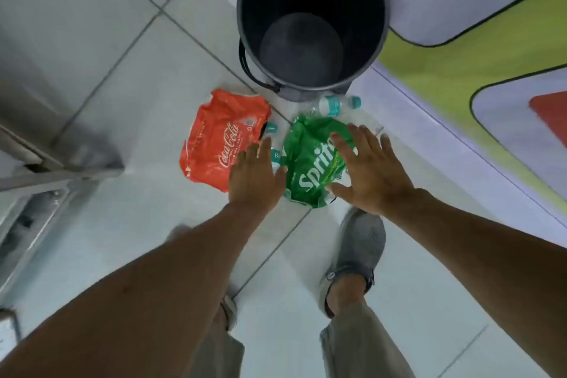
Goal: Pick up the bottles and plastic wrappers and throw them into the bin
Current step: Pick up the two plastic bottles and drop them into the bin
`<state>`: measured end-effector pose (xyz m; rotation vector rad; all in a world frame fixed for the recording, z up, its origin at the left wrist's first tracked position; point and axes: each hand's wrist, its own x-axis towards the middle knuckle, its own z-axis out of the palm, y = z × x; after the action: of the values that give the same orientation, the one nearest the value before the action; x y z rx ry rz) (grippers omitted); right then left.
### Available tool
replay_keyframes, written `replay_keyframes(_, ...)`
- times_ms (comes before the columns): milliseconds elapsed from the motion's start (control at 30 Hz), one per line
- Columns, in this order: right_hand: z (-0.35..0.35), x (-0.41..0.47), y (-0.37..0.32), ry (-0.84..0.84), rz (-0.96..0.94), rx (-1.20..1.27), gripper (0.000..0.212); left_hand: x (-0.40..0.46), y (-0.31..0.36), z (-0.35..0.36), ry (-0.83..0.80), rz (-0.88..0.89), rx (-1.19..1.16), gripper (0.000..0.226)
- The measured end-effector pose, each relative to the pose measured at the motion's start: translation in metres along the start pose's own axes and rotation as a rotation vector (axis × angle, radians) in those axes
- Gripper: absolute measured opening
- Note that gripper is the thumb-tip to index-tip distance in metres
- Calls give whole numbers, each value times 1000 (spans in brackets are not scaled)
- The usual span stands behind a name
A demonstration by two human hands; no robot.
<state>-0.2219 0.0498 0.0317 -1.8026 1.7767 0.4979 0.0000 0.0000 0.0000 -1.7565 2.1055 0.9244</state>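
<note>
A black bin (310, 3) stands open on the tiled floor, with nothing visible inside. In front of it lie a red Coca-Cola wrapper (214, 141) and a green Sprite wrapper (310, 163). A clear bottle with a teal cap (334, 105) lies at the bin's foot. A second bottle (273, 135) shows partly between the wrappers, mostly hidden. My left hand (254, 175) hovers open over the gap between the wrappers. My right hand (365, 169) is open, fingers spread over the Sprite wrapper's right side. Neither hand holds anything.
A metal frame (46, 169) runs along the left. A lime, white and red floor graphic (478, 49) lies right of the bin. My grey shoe (356, 255) stands just behind the Sprite wrapper; my other foot (228, 310) shows under the left arm.
</note>
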Motion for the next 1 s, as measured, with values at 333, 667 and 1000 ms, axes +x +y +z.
replay_keyframes(333, 35, 86, 29, 126, 24, 24, 75, 44, 5, 63, 144, -269, -118, 82)
replay_keyframes(667, 39, 138, 35, 213, -24, 25, 83, 52, -4, 57, 232, -177, -174, 64)
replay_keyframes(1000, 19, 79, 27, 252, -33, -7, 79, 9, 8, 21, 183, -149, -218, 62)
